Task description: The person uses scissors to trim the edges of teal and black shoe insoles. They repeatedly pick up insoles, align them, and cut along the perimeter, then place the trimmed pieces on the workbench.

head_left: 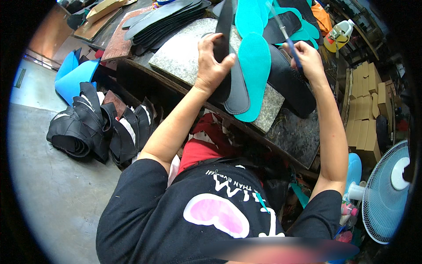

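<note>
In the head view I see the left hand (pixel 212 61) gripping a black insole (pixel 223 50), its long axis running up and away, the right hand (pixel 307 61) apart to its right, closed round a blue-handled tool (pixel 290 45), with a teal insole (pixel 252 79) lying lengthwise between them

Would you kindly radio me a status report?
Left hand: holding black piece. Right hand: gripping blue-handled tool. Teal insole over slab. Dark insoles crowding it.
</note>
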`<action>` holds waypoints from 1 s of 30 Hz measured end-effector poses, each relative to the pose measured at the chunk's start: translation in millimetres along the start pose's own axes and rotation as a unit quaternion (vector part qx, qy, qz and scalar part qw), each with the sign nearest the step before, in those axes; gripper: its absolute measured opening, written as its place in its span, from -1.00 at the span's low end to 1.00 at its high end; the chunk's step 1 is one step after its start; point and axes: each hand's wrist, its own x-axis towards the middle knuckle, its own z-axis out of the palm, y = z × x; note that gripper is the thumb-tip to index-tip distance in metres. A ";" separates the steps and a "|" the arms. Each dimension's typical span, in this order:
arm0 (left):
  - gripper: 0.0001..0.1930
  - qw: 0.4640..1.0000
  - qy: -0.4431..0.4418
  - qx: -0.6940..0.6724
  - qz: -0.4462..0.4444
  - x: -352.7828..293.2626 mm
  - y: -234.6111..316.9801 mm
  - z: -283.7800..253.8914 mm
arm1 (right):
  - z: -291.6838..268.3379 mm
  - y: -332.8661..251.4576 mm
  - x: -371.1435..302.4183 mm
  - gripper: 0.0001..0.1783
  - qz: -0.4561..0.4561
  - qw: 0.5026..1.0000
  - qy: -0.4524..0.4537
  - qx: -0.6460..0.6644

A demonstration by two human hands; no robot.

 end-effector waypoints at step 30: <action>-0.63 0.881 -0.345 0.258 0.197 -20.5 96.5 -48.9 | -2.1 45.5 -220.5 -0.48 0.021 0.999 0.018 -0.047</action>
